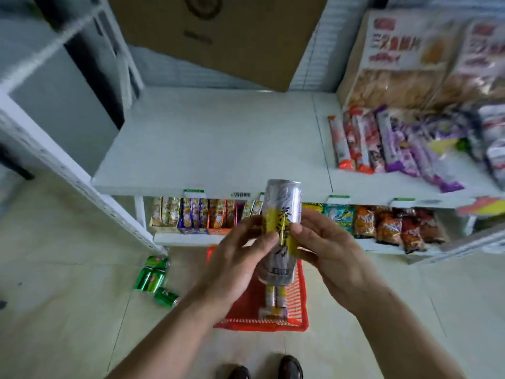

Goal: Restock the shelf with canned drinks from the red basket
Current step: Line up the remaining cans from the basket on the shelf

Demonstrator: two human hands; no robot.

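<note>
A tall, slim metal can [281,231] with a silver body and a broad yellow band of dark lettering stands nearly upright in the air in front of the shelf [218,143], held by both hands. The left hand [240,258] curls round its left side, thumb pressed on the yellow band; the right hand [325,250] wraps the right side, thumb also on the front. The can's smooth rounded top rim sits level with the shelf's front edge.

The shelf is a flat, matte white board with green-and-white price tags clipped along its front edge. Its left and middle stretch is bare; toward the right edge lie glossy plastic snack sticks [382,146] in orange, red and purple wrappers, with large printed bags behind them in the back right corner. A brown cardboard box [218,36] leans over the back edge.

Directly below the can, a red plastic basket [297,305] of open mesh rests on the pale tiled floor, with similar silver-and-yellow cans [274,299] lying inside. Shiny green cans [153,277] lie on the floor near the shelf's left post.
</note>
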